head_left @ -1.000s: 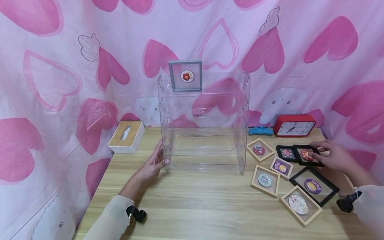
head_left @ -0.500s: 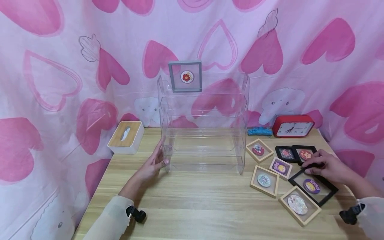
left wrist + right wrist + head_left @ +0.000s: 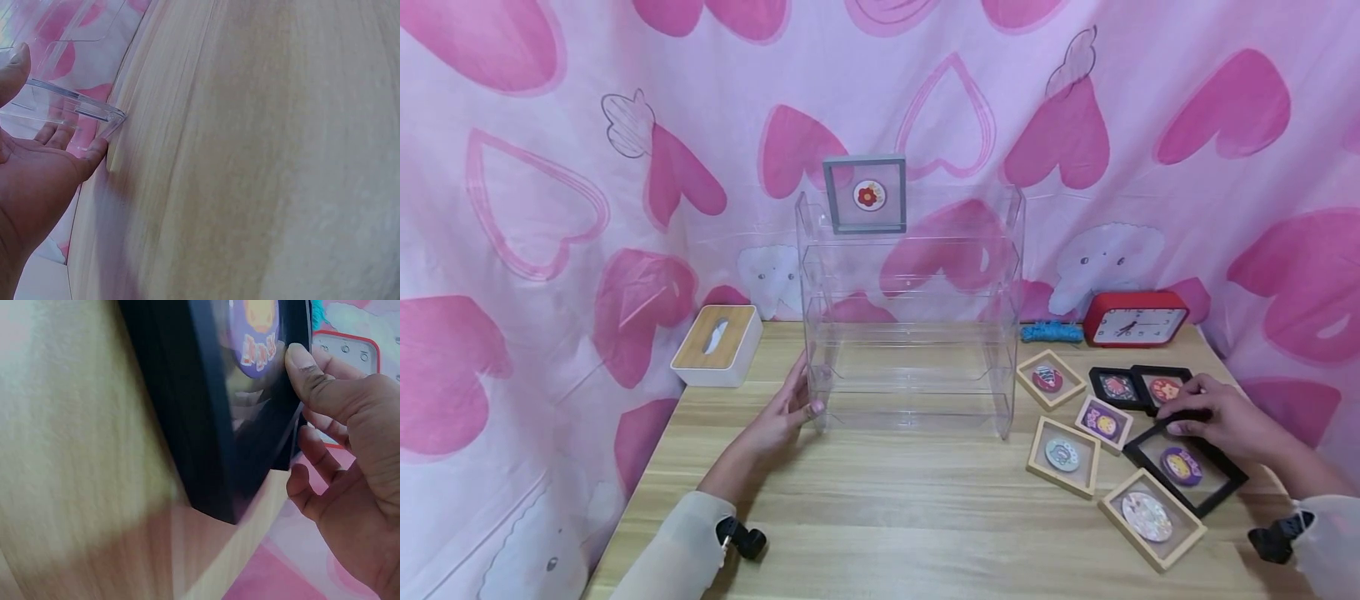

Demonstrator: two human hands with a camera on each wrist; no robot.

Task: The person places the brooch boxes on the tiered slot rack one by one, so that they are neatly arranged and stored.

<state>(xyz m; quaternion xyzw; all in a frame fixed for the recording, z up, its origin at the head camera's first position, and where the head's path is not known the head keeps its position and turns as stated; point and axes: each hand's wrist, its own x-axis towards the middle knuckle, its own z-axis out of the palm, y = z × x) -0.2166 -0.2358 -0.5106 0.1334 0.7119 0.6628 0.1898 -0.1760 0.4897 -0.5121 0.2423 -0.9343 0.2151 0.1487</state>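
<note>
In the head view, the left hand was spread, thumb apart from fingers, resting against the left side of a clear acrylic tiered shelf. On the shelf's top tier, at the left, stood a grey square frame with a red-flower badge. At the right of the pale wooden bench, the right hand pinched the far edge of a large black rectangular frame with a purple badge. A light-wood rectangular frame lay at its near side; a red rectangular clock stood farther off.

In the left wrist view, the shelf's clear panel passed between thumb and fingers.

In the right wrist view, the thumb pressed the large black frame's edge, fingers behind.
</note>
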